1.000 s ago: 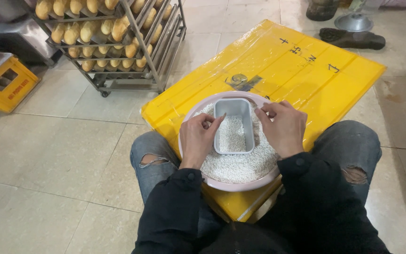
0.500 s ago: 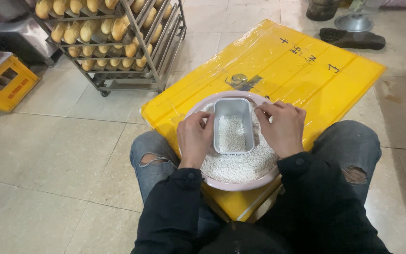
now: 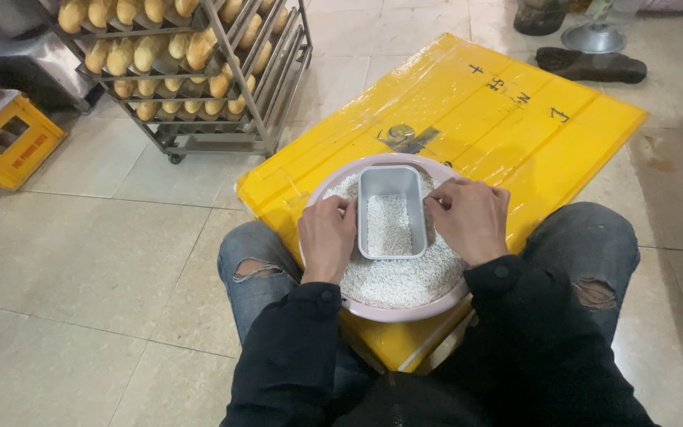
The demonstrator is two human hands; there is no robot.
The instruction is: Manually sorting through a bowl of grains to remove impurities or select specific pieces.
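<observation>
The fingers of the left hand (image 3: pixel 327 237) are curled against the left long wall of a small rectangular metal tin (image 3: pixel 391 212), and those of the right hand (image 3: pixel 472 219) are closed likewise on the right wall; the tin is gripped between both hands. The tin is held over the middle of a round pale pink basin (image 3: pixel 373 311), its base at or just above the grain; contact cannot be confirmed. White rice (image 3: pixel 393 277) is seen heaped in the basin, and a shallower layer lies inside the tin.

The basin is supported on a yellow plastic-wrapped board (image 3: pixel 507 126), set at the knees of the seated person, whose black sleeves and torn jeans are noted. Black handwritten marks are borne at the far part of the board. The floor (image 3: pixel 81 253) is of large pale tiles.

To the left, well apart, a wheeled metal rack (image 3: pixel 223 95) loaded with bread loaves is recorded, and a yellow crate (image 3: pixel 9 142) stands at the left edge. A dark shoe (image 3: pixel 590 65) lies beyond the board.
</observation>
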